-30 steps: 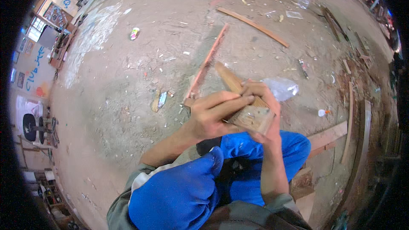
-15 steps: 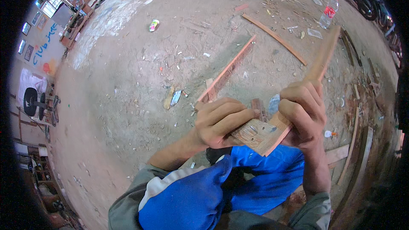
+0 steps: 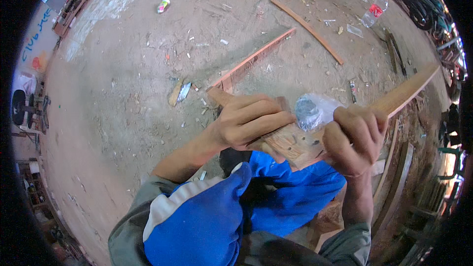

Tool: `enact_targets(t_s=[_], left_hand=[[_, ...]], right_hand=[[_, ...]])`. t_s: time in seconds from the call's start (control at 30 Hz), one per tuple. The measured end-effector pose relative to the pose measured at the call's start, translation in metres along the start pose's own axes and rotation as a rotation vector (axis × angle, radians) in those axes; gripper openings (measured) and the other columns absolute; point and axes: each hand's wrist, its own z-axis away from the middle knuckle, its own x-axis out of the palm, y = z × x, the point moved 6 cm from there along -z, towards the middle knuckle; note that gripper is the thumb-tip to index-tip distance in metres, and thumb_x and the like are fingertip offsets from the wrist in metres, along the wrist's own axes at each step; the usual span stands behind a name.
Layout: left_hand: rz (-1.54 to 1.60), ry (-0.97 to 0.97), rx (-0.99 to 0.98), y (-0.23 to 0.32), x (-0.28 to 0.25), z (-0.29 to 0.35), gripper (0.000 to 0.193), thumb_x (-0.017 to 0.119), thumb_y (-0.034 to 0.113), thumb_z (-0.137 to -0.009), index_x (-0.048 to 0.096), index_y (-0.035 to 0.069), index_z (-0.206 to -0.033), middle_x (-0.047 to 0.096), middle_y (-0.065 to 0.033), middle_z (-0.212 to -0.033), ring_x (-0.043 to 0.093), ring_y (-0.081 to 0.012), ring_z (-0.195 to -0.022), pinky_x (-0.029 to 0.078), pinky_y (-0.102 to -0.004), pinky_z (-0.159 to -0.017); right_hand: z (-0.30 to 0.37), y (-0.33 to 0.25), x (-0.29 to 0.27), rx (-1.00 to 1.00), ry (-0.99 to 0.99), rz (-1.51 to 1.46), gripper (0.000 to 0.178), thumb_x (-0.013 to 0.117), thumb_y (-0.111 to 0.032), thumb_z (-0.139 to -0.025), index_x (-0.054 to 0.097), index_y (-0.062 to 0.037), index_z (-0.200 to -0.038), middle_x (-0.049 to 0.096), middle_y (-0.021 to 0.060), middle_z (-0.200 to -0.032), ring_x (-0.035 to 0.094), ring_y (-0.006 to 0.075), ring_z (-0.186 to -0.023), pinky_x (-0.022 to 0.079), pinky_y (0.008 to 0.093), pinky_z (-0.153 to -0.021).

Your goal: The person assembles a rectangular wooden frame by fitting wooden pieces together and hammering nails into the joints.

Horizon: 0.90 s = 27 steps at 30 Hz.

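A person's left hand wraps around one arm of a joined wooden piece, fingers lying across its top, while the right hand clasps the other arm, a board angling up to the right. The piece's corner, dotted with small dark marks, sits between the hands, above blue trousers. Just past it, a clear plastic bag lies on the littered floor. Farther out rest a reddish wooden strip, a brown strip and a red-labeled plastic bottle; a dark chair stands far left.
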Motion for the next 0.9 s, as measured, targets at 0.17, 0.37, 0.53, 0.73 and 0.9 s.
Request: enact_targets(t_s=[0.17,0.37,0.53,0.73,0.9], left_hand=[[0.016,0.016,0.054,0.005,0.014,-0.002,0.059,0.072,0.051,-0.079,0.068,-0.004,-0.102,0.061,-0.0123,-0.086,0.064,-0.0278,-0.073,0.054,-0.0355,-0.06],[0.063,0.033,0.082,0.005,0.022,0.008,0.038,0.069,0.015,-0.064,0.071,-0.003,-0.098,0.066,-0.014,-0.084,0.066,-0.0269,-0.068,0.054,-0.0341,-0.058],[0.026,-0.032,0.138,0.003,0.018,0.008,0.035,0.073,0.02,-0.072,0.07,-0.005,-0.096,0.066,-0.0148,-0.084,0.066,-0.0274,-0.068,0.054,-0.0347,-0.056],[0.091,-0.04,0.078,-0.005,0.026,0.03,0.028,0.073,0.022,-0.079,0.069,-0.002,-0.095,0.065,-0.0138,-0.085,0.065,-0.0285,-0.069,0.052,-0.0358,-0.055],[0.299,-0.205,-0.038,-0.021,0.032,0.048,0.027,0.073,0.021,-0.079,0.064,-0.001,-0.093,0.064,-0.0143,-0.089,0.065,-0.0298,-0.074,0.05,-0.0396,-0.058]], right_hand=[[0.018,0.012,0.01,0.18,-0.058,-0.268,0.025,0.073,-0.019,-0.066,0.066,-0.0115,-0.089,0.064,0.0044,-0.092,0.062,0.0222,-0.08,0.042,0.0365,-0.071],[0.012,0.023,0.023,0.317,-0.384,-0.528,0.033,0.077,-0.016,-0.065,0.069,-0.0085,-0.095,0.065,0.0108,-0.097,0.063,0.0329,-0.091,0.047,0.044,-0.078],[-0.001,0.008,0.025,0.138,-0.552,-0.577,0.04,0.079,-0.03,-0.068,0.067,-0.0054,-0.097,0.065,0.0116,-0.098,0.062,0.0329,-0.093,0.048,0.0444,-0.081],[0.025,0.0,0.037,0.162,-0.662,-0.511,0.042,0.077,-0.029,-0.072,0.064,-0.0049,-0.103,0.064,0.0119,-0.105,0.061,0.0322,-0.101,0.045,0.0447,-0.092],[0.053,0.012,0.047,0.323,-0.497,-0.164,0.051,0.078,-0.017,-0.073,0.057,-0.0035,-0.117,0.054,0.0179,-0.124,0.052,0.0382,-0.117,0.039,0.0478,-0.105]])
